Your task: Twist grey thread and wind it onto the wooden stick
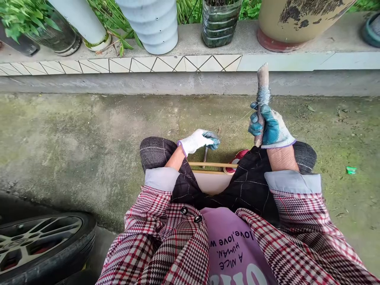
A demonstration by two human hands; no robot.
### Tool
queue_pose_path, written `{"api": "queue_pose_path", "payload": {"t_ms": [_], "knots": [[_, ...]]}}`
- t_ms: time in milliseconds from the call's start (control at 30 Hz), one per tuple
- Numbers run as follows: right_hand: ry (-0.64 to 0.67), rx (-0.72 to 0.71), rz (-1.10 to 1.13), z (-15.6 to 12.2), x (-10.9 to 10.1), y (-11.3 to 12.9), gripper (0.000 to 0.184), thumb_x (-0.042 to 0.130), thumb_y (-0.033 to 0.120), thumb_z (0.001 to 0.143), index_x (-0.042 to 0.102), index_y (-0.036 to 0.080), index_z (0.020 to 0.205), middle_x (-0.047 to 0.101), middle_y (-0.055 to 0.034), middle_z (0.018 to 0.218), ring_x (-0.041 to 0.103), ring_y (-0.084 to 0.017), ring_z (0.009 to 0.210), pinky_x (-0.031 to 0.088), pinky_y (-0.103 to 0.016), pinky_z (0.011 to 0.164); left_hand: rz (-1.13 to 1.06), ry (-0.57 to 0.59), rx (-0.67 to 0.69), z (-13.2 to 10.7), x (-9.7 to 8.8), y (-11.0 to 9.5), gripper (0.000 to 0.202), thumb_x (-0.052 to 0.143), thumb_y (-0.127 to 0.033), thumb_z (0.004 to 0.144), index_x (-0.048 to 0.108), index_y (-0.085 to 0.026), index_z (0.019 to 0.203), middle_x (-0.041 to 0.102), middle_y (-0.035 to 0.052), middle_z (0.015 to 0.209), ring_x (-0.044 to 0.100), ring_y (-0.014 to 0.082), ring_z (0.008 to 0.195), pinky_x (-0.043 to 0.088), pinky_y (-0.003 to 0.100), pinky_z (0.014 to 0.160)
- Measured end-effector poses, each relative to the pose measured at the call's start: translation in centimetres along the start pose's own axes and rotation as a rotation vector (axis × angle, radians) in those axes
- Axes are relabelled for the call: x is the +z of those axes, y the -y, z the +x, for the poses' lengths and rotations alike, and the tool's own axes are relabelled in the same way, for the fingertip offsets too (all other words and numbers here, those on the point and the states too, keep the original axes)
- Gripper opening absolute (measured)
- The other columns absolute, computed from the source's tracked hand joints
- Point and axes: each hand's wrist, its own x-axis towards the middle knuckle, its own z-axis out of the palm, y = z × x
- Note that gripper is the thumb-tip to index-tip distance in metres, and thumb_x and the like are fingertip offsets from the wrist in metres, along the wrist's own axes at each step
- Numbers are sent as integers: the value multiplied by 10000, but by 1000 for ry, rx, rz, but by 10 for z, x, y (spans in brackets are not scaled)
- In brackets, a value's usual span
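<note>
My right hand (271,126), in a white work glove with blue-coated palm and fingers, is closed around a wooden stick (263,77) held upright. Thin silvery wire (263,95) is wound round the stick's upper part. A fine strand runs down from the coil toward my left hand (202,141), gloved the same way, whose fingers are pinched together where the strand ends. Just under those fingers a thin grey rod (205,155) stands out; whether they touch it I cannot tell. Both hands are above my knees.
Between my knees is a pale seat with wooden strips (212,164). Ahead runs a tiled ledge (178,64) bearing several planters, among them a white ribbed pot (152,25). A car wheel (44,241) is at lower left, a green scrap (351,170) on the concrete at right.
</note>
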Motion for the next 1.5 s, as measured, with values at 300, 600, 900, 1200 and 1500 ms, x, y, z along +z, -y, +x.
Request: {"api": "queue_pose_path", "payload": {"t_ms": [300, 600, 900, 1200, 1500], "knots": [[16, -30, 4, 0, -4, 2, 440, 921, 485, 715, 726, 247, 1030, 581, 45, 649, 362, -79, 439, 280, -272, 366, -117, 104, 31, -1, -5, 8, 131, 786, -150, 831, 786, -63, 929, 818, 140, 878, 772, 202, 765, 619, 404, 849], [20, -27, 42, -1, -5, 4, 420, 946, 484, 707, 767, 258, 1012, 592, 41, 665, 331, -75, 457, 262, -274, 370, -74, 112, 14, -1, -8, 11, 242, 830, -285, 846, 802, -70, 955, 807, 131, 873, 714, 151, 748, 566, 335, 808], [36, -56, 48, -3, -5, 5, 324, 893, 457, 782, 730, 270, 990, 573, 46, 658, 339, -72, 453, 268, -256, 374, -150, 124, 27, -9, -1, 8, 370, 801, -435, 906, 800, -68, 950, 636, -6, 639, 547, 84, 607, 584, 338, 875], [28, -68, 38, -4, -3, 7, 314, 873, 449, 794, 731, 259, 1000, 556, 38, 647, 341, -75, 444, 262, -259, 371, -252, 31, -23, 5, -9, 8, 610, 616, -706, 954, 772, -127, 844, 352, -84, 512, 379, 75, 470, 573, 265, 674], [20, -74, 12, -5, -1, 8, 342, 886, 462, 774, 720, 252, 985, 560, 30, 647, 348, -87, 436, 291, -273, 356, -219, -86, 32, -5, -5, -2, 571, 620, -668, 975, 726, -139, 788, 286, -102, 452, 244, 60, 426, 406, 208, 524]]}}
